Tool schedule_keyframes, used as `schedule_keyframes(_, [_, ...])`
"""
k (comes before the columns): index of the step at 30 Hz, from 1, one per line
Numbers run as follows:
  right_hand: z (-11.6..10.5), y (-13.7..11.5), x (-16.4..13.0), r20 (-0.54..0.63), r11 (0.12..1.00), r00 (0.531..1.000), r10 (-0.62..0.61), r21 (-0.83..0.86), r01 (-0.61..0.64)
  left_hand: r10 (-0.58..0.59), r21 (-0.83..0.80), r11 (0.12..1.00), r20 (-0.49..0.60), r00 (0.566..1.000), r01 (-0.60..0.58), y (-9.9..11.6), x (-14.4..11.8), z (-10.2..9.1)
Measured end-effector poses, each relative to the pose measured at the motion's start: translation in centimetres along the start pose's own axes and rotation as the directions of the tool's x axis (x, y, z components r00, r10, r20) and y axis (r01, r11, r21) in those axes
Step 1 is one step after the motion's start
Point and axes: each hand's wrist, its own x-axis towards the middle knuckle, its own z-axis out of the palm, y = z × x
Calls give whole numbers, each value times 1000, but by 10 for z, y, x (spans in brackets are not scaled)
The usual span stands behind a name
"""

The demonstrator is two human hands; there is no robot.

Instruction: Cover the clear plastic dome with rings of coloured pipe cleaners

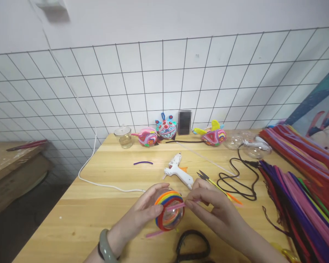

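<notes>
My left hand (144, 208) is closed around a clear plastic ball (176, 216) wrapped with bands of red, blue, yellow and orange pipe cleaner. A pink pipe cleaner (176, 207) lies across the front of the ball, its right end pinched between the thumb and fingers of my right hand (212, 201). Another pink length (154, 233) shows below the ball at the left. Just beyond my hands, a white glue gun (178, 171) rests on the table. Near my right fingers are scissors or snips with dark pointed blades (203, 175), partly covered by the hand.
Several finished pipe-cleaner ornaments (166, 128) line the back, beside a glass jar (124, 137) and a dark blurred panel (184, 122). Bundles of coloured pipe cleaners (296, 193) fill the right. A black cord (237, 182) coils nearby. A black loop (193, 245) lies in front.
</notes>
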Motion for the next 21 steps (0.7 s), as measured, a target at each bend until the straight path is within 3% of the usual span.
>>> schedule_keyframes(21, [0,0,0,36,1000,999,16,-21,-16,-34,36,999,52,998,33,7,1,9])
